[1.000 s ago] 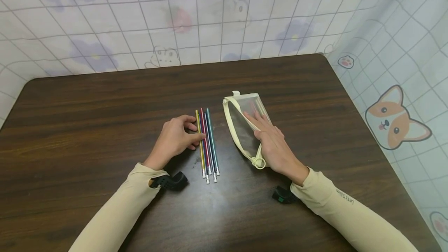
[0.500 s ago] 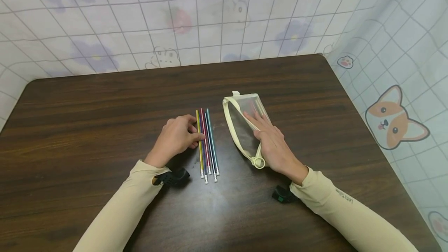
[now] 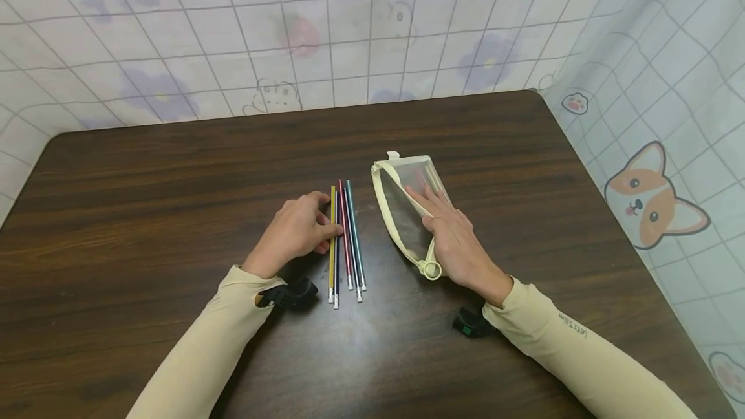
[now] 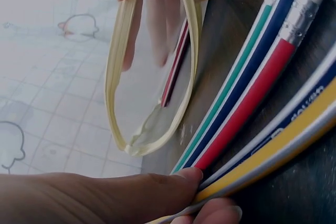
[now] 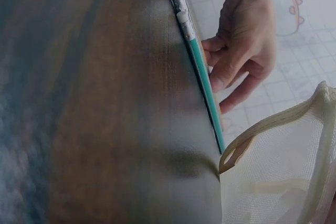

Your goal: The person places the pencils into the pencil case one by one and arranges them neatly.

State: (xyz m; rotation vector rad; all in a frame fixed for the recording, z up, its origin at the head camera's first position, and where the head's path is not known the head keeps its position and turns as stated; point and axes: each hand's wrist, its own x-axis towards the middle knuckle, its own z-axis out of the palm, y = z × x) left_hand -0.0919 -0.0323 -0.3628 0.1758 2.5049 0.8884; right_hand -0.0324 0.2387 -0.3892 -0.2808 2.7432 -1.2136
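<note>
In the head view my left hand (image 3: 293, 231) pinches a yellow pencil (image 3: 332, 273) and a navy pencil (image 3: 336, 280) at mid-length, thumb on top, fingers at their left side. To their right lie a red pencil (image 3: 348, 257), another navy one (image 4: 257, 59) and a teal pencil (image 3: 357, 247), silver-capped erasers toward me. My right hand (image 3: 456, 238) rests with straight fingers on a cream mesh pencil case (image 3: 404, 215), whose zipped mouth gapes toward the pencils. Through that mouth, a red-striped pencil (image 4: 175, 66) shows inside in the left wrist view.
The dark wooden table (image 3: 174, 212) carries everything. A ring zip pull (image 3: 431, 270) hangs at the case's near corner. Printed white grid cloth (image 3: 349, 37) covers the wall behind and at right. A black wrist camera (image 3: 297, 294) sits on the left wrist, another (image 3: 470, 323) on the right.
The yellow and navy pencils have separated from the red one, their eraser ends swinging left and slightly toward me. My left hand has shifted slightly; the right hand and case stay put.
</note>
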